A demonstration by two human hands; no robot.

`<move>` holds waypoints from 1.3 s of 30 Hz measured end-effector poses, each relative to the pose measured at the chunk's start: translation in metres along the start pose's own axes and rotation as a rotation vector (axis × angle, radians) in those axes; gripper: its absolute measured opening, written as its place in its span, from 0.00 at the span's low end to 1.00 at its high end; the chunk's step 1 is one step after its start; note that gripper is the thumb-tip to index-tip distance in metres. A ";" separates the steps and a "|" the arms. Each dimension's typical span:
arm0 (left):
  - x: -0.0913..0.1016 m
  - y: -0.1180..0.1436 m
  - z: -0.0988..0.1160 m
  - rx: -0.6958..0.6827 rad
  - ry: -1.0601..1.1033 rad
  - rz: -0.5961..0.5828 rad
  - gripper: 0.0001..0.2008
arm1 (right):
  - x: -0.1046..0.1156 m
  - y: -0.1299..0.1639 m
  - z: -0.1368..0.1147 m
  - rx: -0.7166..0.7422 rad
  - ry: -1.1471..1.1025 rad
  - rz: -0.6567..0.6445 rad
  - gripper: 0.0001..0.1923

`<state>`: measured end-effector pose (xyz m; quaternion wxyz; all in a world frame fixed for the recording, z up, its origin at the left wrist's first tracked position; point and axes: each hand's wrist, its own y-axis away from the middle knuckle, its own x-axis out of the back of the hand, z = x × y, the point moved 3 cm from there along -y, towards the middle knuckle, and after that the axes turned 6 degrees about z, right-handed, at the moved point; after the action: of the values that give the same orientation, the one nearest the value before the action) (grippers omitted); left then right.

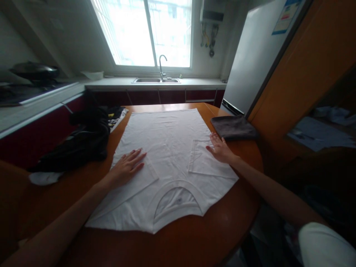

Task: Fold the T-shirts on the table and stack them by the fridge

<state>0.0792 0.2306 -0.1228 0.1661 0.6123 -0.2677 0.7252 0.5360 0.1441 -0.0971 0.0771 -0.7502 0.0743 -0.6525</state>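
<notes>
A white T-shirt (pixel 167 148) lies spread flat on a round wooden table (pixel 194 241), its neck opening toward me and both sleeves folded inward. My left hand (pixel 128 167) rests palm down, fingers apart, on the folded left sleeve. My right hand (pixel 221 148) presses flat on the shirt's right edge, by the folded right sleeve. Neither hand holds anything.
A heap of dark clothes (pixel 83 137) sits on the table's left side. A folded dark grey cloth (pixel 233 127) lies at the far right, just beyond my right hand. Behind are a counter with a sink (pixel 155 79), a fridge (pixel 250 59) and a wooden cabinet (pixel 306 74).
</notes>
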 end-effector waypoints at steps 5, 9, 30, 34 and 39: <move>0.001 0.001 0.001 -0.006 0.023 0.034 0.31 | -0.025 -0.010 0.008 -0.021 0.029 -0.086 0.40; -0.001 0.002 0.000 -0.014 0.041 0.040 0.32 | -0.027 -0.010 0.011 0.029 0.065 -0.085 0.39; 0.007 0.008 0.011 0.006 0.070 -0.015 0.30 | -0.027 -0.113 -0.036 0.048 -0.209 -0.107 0.07; 0.007 0.007 0.011 0.003 0.058 -0.019 0.30 | -0.019 -0.102 -0.039 0.035 -0.130 0.005 0.13; 0.006 0.007 0.011 0.004 0.057 -0.030 0.32 | -0.013 -0.053 -0.050 0.144 -0.087 0.154 0.25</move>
<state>0.0829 0.2183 -0.1174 0.1834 0.5955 -0.2522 0.7404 0.4854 0.1981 -0.0918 0.1839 -0.7625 0.0812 -0.6150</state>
